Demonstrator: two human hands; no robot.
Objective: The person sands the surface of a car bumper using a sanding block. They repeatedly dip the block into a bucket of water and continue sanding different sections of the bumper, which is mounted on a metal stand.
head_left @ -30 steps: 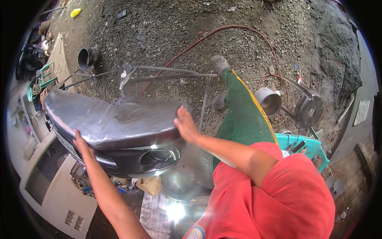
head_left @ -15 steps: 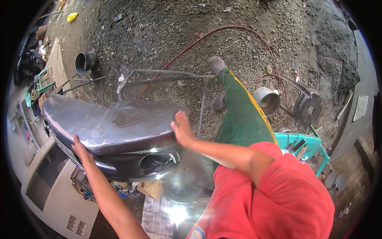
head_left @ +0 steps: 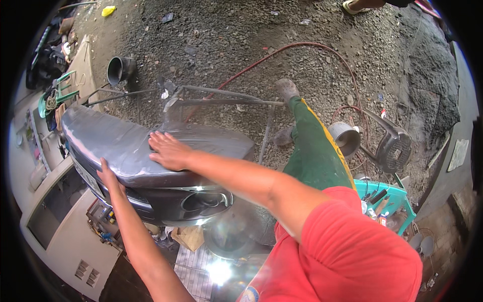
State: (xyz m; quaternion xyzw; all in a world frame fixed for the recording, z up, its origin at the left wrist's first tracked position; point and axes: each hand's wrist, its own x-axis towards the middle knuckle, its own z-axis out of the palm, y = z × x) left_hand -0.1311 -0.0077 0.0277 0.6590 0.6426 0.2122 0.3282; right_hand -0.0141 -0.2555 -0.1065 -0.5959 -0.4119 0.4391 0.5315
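A dark grey car bumper (head_left: 206,140) with dull, scuffed patches lies across a thin metal stand (head_left: 221,102). Its front face, with a rounded lamp recess (head_left: 205,201), is turned toward me. My right hand (head_left: 170,151) rests flat on the bumper's upper surface, fingers stretched out and a little apart. Whether anything thin lies under that palm is hidden. Farther left, my left hand (head_left: 111,177) is against the bumper's front edge, its visible fingers extended along the surface. No tool shows in either hand.
To the right are a metal pot (head_left: 344,138), a dark perforated stool-like piece (head_left: 395,151) and a turquoise chair (head_left: 397,196) holding tools. A red hose (head_left: 302,44) curves over the gravel. A black bucket (head_left: 119,70) lies far left; another person's foot (head_left: 354,7) is at the top.
My right hand has slid left along the bumper from near its right end to its middle. My left hand stays at the front edge. Another person's foot has come into view.
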